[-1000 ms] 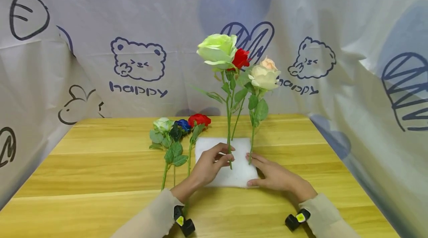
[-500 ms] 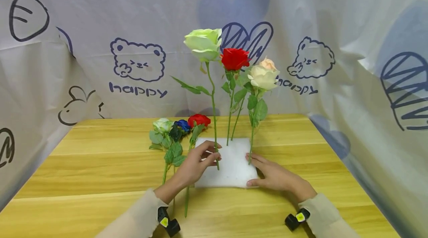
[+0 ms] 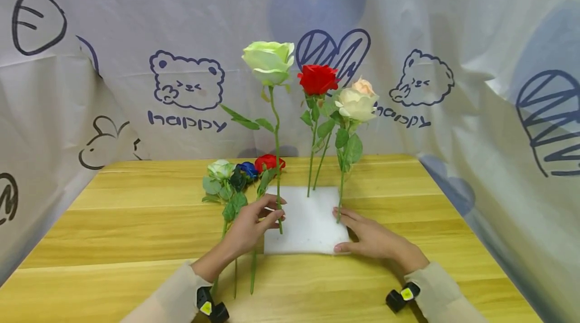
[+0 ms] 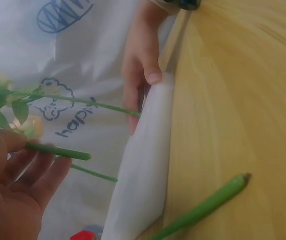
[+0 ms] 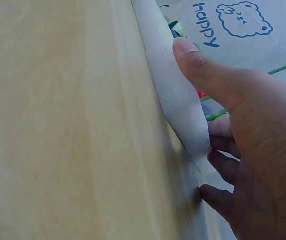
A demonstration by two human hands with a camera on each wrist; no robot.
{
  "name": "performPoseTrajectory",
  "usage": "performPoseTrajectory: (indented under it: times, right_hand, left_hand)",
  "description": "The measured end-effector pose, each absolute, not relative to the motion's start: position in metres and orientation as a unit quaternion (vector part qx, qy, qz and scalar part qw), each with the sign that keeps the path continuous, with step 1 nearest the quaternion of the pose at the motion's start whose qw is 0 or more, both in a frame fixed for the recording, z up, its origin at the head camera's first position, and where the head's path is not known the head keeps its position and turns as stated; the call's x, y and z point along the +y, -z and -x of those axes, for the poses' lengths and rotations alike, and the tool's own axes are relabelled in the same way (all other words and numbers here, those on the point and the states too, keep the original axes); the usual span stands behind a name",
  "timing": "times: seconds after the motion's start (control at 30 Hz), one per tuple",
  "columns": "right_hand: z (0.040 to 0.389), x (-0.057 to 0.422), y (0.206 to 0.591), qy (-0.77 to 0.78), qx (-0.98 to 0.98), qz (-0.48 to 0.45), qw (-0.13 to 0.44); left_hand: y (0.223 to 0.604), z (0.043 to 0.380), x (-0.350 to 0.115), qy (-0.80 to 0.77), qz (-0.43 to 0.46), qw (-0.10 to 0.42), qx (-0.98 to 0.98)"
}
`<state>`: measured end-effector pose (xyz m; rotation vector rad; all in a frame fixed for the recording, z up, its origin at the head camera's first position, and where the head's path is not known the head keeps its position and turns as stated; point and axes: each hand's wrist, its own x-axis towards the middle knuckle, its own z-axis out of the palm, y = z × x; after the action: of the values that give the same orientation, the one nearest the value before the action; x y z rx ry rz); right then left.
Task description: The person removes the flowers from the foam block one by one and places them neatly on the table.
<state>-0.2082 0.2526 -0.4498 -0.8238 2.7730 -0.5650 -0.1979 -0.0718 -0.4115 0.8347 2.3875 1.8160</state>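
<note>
My left hand (image 3: 246,227) pinches the lower stem of a pale green artificial rose (image 3: 269,63) between thumb and fingers. Its cut stem end hangs free in the left wrist view, apart from the white foam block (image 3: 308,232), over whose left side it appears in the head view. My right hand (image 3: 371,237) holds the block's right edge, with the thumb (image 5: 198,62) at the near corner and curled fingers along the side. A red rose (image 3: 317,79) and a cream-peach rose (image 3: 358,104) stand upright in the foam. A further stem rises behind them, its bloom mostly hidden.
Left of the block lie a white-green rose (image 3: 221,169), a blue rose (image 3: 247,170) and another red rose (image 3: 267,163). Their stems point toward the front of the wooden table (image 3: 136,232). A printed cloth (image 3: 254,91) hangs behind and at both sides.
My left hand has carried the pale green rose leftward, from in front of the standing red rose to the block's left side. The right hand has stayed in place.
</note>
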Motion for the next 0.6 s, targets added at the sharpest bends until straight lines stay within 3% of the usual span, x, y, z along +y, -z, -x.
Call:
performPoseTrajectory:
  times: [0.6]
  right_hand:
    - [0.209,0.253,0.449,0.19,0.938,0.272,0.103]
  left_hand:
    - [0.41,0.185,-0.105,-0.57,-0.234,0.009,0.787]
